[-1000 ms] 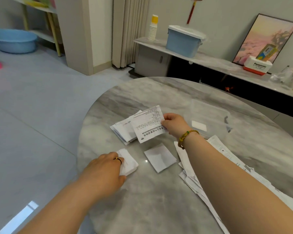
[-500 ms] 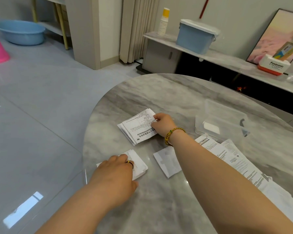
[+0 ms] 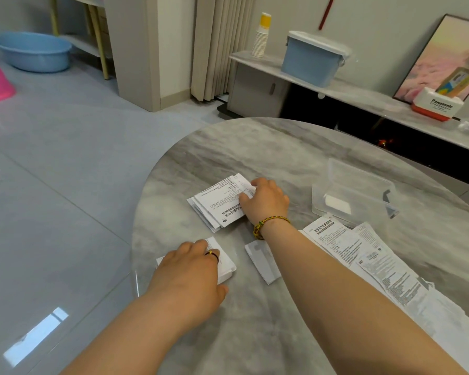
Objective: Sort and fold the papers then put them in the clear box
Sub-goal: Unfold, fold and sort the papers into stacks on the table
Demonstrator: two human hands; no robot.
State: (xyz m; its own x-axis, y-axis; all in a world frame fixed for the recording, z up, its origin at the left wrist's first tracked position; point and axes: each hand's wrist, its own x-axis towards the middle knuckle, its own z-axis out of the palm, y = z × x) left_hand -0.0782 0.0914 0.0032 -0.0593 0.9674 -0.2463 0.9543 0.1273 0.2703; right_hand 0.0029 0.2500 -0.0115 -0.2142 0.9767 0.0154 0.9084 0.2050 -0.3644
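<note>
Four groups of paper lie on the marble table (image 3: pixel 255 147). The right hand (image 3: pixel 266 201) pinches the near edge of the top sheet (image 3: pixel 221 201) of a folded stack (image 3: pixel 202 216) – thumb on the print, fingers curled over the edge. The left hand (image 3: pixel 190 269) rests palm down on a small folded bundle (image 3: pixel 226 262) near the table edge, not closed round it. A single folded paper (image 3: pixel 260 263) lies between the forearms, partly hidden by the right one. Unfolded leaflets (image 3: pixel 363 253) overlap along the right side, just beside the clear box (image 3: pixel 355 185), which holds one folded white paper (image 3: pixel 337 204). Behind the table, a low shelf (image 3: pixel 363 98) carries stacked paper cups (image 3: pixel 261 36), a blue lidded bin (image 3: pixel 312 58) and a red-and-white carton (image 3: pixel 437 106) marked "Panasonic". The leaflet print is too small to read.
</note>
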